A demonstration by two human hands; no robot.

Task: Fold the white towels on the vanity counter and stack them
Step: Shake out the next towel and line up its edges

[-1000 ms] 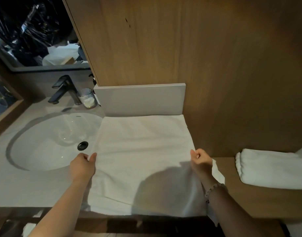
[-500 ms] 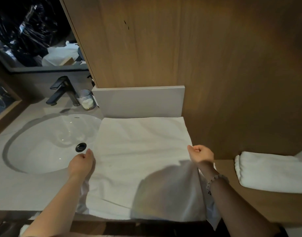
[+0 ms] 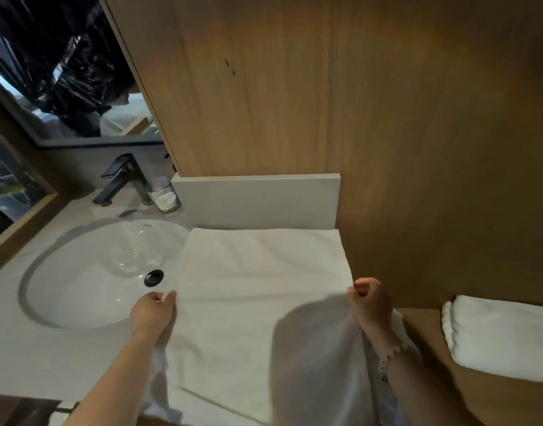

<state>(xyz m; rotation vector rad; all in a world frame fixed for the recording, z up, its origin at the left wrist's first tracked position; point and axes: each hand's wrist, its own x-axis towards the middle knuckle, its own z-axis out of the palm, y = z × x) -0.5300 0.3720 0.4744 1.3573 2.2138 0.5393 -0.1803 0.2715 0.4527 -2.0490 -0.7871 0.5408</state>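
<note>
Towel (image 3: 257,290) spread on the desk (image 3: 49,358) right of the sink (image 3: 89,272), far edge against the backsplash, near edge draped toward you. Your left hand (image 3: 152,312) pinches its left edge; your right hand (image 3: 371,305) is closed on the right edge, raised a little. Both grips sit level, about midway down, so the fold likely runs away from you. A folded towel (image 3: 503,339) waits on the shelf, nearer your right hand.

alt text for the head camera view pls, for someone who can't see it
A person's left hand and right hand pinch the side edges of a white towel spread on a vanity counter, right of an oval sink. A folded towel lies on a wooden shelf at far right.
</note>
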